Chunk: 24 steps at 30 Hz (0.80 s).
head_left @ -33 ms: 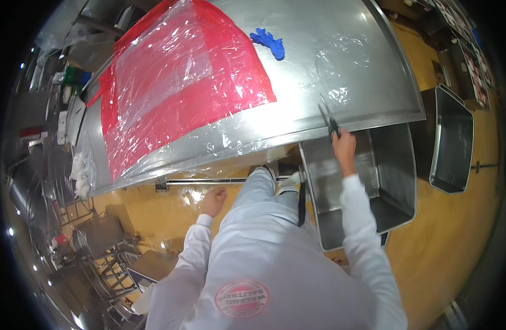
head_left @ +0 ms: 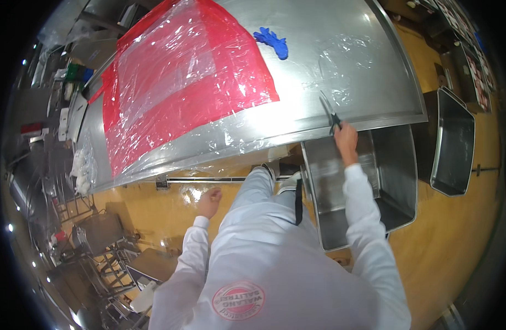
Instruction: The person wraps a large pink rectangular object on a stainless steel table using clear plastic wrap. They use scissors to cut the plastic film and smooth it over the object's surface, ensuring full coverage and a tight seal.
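My right hand (head_left: 346, 142) is closed round the dark handles of a pair of scissors (head_left: 334, 119) at the table's near edge, above a deep metal tub. The blades point away over the steel tabletop and lie close together. Below the table's near edge, my left hand (head_left: 209, 202) hangs beside my leg, fingers loosely curled, with nothing visible in it. A large red and clear plastic sheet (head_left: 170, 130) covers the left part of the table. To its right, a crumpled blue glove (head_left: 273, 43) lies on the steel.
The metal tub (head_left: 363, 187) stands against the table's near side, under my right forearm. Another metal tub (head_left: 451, 140) is farther right on the yellow floor (head_left: 440, 242). Clear plastic film hangs over the near edge of the steel table (head_left: 368, 71). Carts and frames (head_left: 102, 236) stand at left.
The scissors' blades have come closer together. My right hand has shifted slightly right and away from me; my left hand has moved slightly left. The sheet and glove look the same.
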Available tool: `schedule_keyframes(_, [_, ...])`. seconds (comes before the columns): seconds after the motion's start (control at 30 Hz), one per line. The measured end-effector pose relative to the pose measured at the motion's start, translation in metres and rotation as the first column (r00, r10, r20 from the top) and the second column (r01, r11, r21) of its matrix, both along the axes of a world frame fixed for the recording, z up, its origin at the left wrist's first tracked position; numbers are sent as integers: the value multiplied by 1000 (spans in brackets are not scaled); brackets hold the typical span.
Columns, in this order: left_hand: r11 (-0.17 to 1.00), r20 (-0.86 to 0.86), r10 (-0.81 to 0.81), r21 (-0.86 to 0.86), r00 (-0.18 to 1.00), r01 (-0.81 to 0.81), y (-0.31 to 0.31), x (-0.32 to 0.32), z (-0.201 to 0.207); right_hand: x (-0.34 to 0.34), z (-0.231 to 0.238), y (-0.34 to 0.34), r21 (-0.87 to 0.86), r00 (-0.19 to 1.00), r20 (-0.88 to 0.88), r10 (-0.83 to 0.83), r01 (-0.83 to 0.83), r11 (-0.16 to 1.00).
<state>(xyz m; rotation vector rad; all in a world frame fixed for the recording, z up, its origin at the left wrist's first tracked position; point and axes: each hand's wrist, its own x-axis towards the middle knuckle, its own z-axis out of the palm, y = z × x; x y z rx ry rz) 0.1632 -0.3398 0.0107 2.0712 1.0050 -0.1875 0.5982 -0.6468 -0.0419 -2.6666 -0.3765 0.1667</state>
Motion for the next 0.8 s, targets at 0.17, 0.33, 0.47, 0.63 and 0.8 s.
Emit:
schedule_keyframes(0.17, [963,52,256,75,965,-260,11,-79,23,63,-28,36,-181,997,28,70,-64,981])
schedule_keyframes(0.33, [921,-43,386,74,921,-383,27,-146,-1,7,-21,118,-18,965,103,241,-241,970])
schedule_keyframes(0.47, [961,-28,212,188,977,-203,112,-141,-25,-33,-37,205,200,979,-167,120,-85,976])
schedule_keyframes(0.63, [917,76,199,336,977,-213,285,-95,-10,-37,-22,313,132,999,-50,2,4,991])
schedule_keyframes(0.8, [837,129,342,408,931,-364,482,-137,-59,11,-54,365,-26,994,69,80,-78,997])
